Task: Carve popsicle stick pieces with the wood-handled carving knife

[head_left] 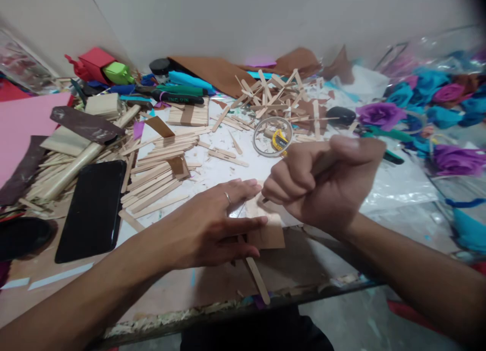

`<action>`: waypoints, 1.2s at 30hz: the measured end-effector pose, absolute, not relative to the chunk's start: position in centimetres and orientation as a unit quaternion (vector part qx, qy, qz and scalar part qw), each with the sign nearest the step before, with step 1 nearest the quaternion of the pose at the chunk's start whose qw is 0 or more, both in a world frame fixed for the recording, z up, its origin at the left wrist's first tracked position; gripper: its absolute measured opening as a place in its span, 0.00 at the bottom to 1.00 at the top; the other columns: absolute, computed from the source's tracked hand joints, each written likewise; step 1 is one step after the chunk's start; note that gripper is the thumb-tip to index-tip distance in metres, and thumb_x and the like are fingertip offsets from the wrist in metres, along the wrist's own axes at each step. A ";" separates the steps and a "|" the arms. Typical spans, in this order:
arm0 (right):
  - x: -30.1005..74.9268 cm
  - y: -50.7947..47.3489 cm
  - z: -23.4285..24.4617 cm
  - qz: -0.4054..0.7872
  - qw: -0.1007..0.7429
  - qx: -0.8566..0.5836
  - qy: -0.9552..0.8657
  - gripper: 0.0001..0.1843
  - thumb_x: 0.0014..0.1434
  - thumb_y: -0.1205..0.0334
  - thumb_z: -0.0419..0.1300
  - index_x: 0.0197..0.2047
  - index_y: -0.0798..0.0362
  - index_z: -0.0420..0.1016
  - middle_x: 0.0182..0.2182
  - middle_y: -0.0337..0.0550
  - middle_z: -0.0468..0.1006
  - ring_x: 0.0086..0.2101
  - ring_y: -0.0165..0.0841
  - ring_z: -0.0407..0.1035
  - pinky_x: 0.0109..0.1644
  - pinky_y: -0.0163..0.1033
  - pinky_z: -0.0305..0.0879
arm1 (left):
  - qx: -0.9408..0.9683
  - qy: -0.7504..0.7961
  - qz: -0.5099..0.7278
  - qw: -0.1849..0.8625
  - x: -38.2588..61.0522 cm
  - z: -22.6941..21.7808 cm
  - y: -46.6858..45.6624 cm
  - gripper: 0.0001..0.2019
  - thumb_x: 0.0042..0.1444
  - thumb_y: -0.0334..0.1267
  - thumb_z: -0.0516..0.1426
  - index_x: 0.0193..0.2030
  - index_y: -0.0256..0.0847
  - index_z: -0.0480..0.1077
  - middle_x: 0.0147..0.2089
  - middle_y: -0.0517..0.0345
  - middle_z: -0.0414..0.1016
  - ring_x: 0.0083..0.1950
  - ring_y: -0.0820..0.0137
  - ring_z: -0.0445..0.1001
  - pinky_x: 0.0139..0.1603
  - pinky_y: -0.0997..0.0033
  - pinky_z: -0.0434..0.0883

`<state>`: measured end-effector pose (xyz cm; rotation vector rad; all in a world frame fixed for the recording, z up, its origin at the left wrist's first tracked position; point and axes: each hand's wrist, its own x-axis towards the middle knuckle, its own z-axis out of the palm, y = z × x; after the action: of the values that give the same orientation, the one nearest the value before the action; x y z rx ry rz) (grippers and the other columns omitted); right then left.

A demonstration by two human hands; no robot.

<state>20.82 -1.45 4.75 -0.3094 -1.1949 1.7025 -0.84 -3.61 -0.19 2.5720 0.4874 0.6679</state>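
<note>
My left hand (212, 219), with a ring on one finger, lies with its fingers stretched out over a small tan card piece (271, 234) at the table's front. Under its thumb a wooden craft stick (257, 281) points toward the table edge. My right hand (322, 184) is closed in a fist just above the card's right side. A small dark tip (265, 200) shows below its fingers; the rest of that object is hidden in the fist. Left of my left hand lie stacked craft sticks (155, 186) with a folded brown card strip (178, 167).
A black phone (91, 209) lies at left beside a glue stick (72, 174). Beyond my hands are a clear tape roll (255, 138) and a tangled craft-stick structure (271, 95). Paper flowers (381, 116) fill the right side. Green-handled pliers (182, 95) lie at the back.
</note>
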 end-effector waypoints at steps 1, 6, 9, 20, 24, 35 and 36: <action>20.8 -1.5 4.7 0.704 0.482 -0.125 -0.506 0.37 0.67 0.36 0.57 0.15 0.50 0.54 0.10 0.31 0.48 0.13 0.24 0.44 0.19 0.35 0.48 | 0.929 0.177 0.236 0.224 -0.8 -0.1 -3.6 0.24 0.66 0.49 0.65 0.66 0.51 0.74 0.74 0.39 0.67 0.74 0.44 0.68 0.71 0.32 0.70; 20.8 -2.0 4.7 0.711 0.449 -0.149 -0.520 0.35 0.65 0.38 0.61 0.16 0.49 0.57 0.12 0.31 0.50 0.16 0.27 0.48 0.22 0.37 0.51 | 0.928 0.173 0.229 0.237 -0.7 0.4 -3.5 0.23 0.66 0.51 0.65 0.66 0.51 0.74 0.70 0.39 0.71 0.72 0.45 0.70 0.69 0.35 0.72; 20.7 -2.6 5.1 0.723 0.454 -0.196 -0.482 0.34 0.64 0.44 0.65 0.15 0.50 0.56 0.13 0.31 0.50 0.17 0.26 0.47 0.24 0.38 0.48 | 0.928 0.180 0.218 0.241 -0.9 0.6 -3.6 0.22 0.65 0.48 0.65 0.65 0.50 0.75 0.72 0.38 0.68 0.74 0.45 0.68 0.69 0.38 0.73; 20.1 -3.3 4.6 0.714 0.478 -0.212 -0.466 0.33 0.62 0.48 0.69 0.15 0.51 0.59 0.13 0.31 0.53 0.17 0.26 0.48 0.24 0.38 0.47 | 0.898 0.200 0.267 0.287 -0.4 -0.6 -4.6 0.21 0.64 0.43 0.66 0.64 0.52 0.73 0.75 0.45 0.65 0.75 0.51 0.67 0.72 0.47 0.72; 20.0 -3.1 4.4 0.723 0.477 -0.200 -0.459 0.33 0.61 0.46 0.68 0.14 0.50 0.56 0.12 0.32 0.52 0.16 0.26 0.47 0.23 0.38 0.45 | 0.915 0.189 0.246 0.260 -0.4 -0.1 -4.3 0.20 0.64 0.47 0.67 0.61 0.51 0.75 0.73 0.44 0.67 0.72 0.51 0.70 0.70 0.46 0.73; 21.6 -2.8 6.9 0.678 0.479 -0.219 -0.512 0.34 0.67 0.44 0.64 0.16 0.50 0.58 0.12 0.30 0.49 0.16 0.26 0.43 0.23 0.39 0.44 | 0.934 0.175 0.220 0.220 -0.6 0.2 -4.2 0.15 0.65 0.50 0.65 0.49 0.41 0.78 0.74 0.36 0.65 0.75 0.45 0.65 0.71 0.42 0.71; 21.6 -2.7 6.7 0.682 0.471 -0.216 -0.516 0.33 0.67 0.45 0.64 0.16 0.50 0.59 0.12 0.30 0.49 0.17 0.26 0.43 0.23 0.39 0.45 | 0.935 0.180 0.221 0.211 -0.5 0.4 -4.2 0.16 0.64 0.51 0.66 0.48 0.41 0.78 0.73 0.36 0.65 0.74 0.44 0.66 0.69 0.42 0.72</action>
<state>21.57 -2.70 6.74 -0.5283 -1.2632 1.6712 -0.49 -4.22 0.45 2.5980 0.5013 0.6131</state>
